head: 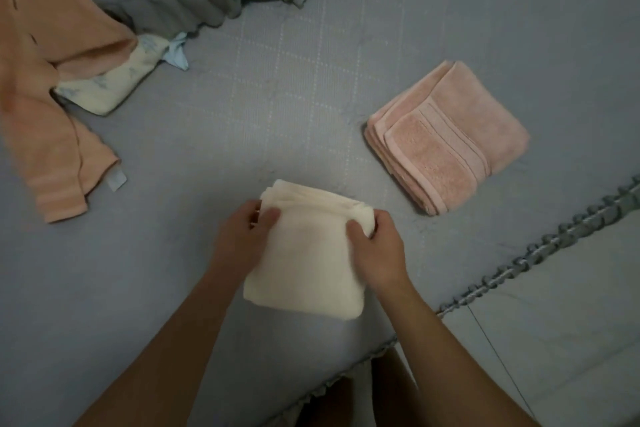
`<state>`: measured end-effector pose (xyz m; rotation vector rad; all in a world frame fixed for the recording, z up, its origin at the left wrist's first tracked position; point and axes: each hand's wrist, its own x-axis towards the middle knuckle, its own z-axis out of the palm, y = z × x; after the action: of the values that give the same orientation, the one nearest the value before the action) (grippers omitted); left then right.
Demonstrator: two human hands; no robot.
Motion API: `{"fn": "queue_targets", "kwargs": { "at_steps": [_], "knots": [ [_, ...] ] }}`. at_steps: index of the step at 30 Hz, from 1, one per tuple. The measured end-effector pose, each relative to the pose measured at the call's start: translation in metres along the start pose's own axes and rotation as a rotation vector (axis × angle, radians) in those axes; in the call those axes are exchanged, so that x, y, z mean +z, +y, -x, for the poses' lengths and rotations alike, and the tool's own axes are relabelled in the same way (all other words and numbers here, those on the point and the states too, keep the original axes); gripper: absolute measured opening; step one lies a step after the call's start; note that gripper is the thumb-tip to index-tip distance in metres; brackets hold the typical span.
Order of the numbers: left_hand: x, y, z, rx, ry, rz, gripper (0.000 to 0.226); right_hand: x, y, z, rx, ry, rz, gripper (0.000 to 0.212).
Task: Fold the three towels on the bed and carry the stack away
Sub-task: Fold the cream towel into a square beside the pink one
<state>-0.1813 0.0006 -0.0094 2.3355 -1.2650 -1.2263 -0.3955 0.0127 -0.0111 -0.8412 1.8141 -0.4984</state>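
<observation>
- Cream towel (304, 263): folded, on bed (173, 288); left hand (242, 236) and right hand (375, 250) each pinched a far corner.
- Pink towel (450, 139): folded, right.
- Orange towel (52, 80): unfolded, left.

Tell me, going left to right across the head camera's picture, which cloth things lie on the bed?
Unfolded orange towel → small floral pouch → folded cream towel, held by the left hand and right hand → folded pink towel.
</observation>
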Motion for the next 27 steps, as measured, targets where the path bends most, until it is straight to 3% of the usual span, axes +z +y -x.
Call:
{"fn": "queue_targets", "kwargs": {
  "at_steps": [3, 6, 9, 11, 14, 20, 25, 27],
  "knots": [
    [0.011, -0.007, -0.004, 0.007, 0.157, -0.091, 0.027, 0.011, -0.001, -0.015, -0.040, 0.015, 0.170, 0.032],
    [0.021, -0.012, 0.002, -0.009, 0.213, -0.101, 0.029, 0.013, 0.002, -0.021, -0.033, 0.013, 0.259, 0.036],
    [0.022, -0.019, 0.008, -0.007, 0.157, 0.040, 0.023, 0.009, 0.011, -0.015, -0.004, 0.003, 0.224, 0.039],
    [0.019, -0.026, 0.013, 0.026, 0.108, 0.162, 0.031, 0.007, 0.017, -0.008, 0.027, -0.003, 0.149, 0.043],
    [0.017, -0.043, 0.016, -0.011, 0.098, 0.151, 0.036, 0.010, 0.027, 0.004, 0.095, -0.039, 0.042, 0.051],
    [0.032, -0.056, 0.023, -0.260, 0.022, 0.092, 0.033, 0.014, 0.036, 0.003, 0.068, -0.062, 0.322, 0.044],
    [0.039, -0.045, 0.021, -0.258, 0.102, 0.269, 0.032, 0.004, 0.004, -0.026, -0.167, 0.002, 0.405, 0.032],
    [0.044, -0.044, 0.030, -0.255, 0.124, 0.396, 0.029, -0.003, -0.013, -0.034, -0.251, -0.009, 0.385, 0.036]
  ]
}}
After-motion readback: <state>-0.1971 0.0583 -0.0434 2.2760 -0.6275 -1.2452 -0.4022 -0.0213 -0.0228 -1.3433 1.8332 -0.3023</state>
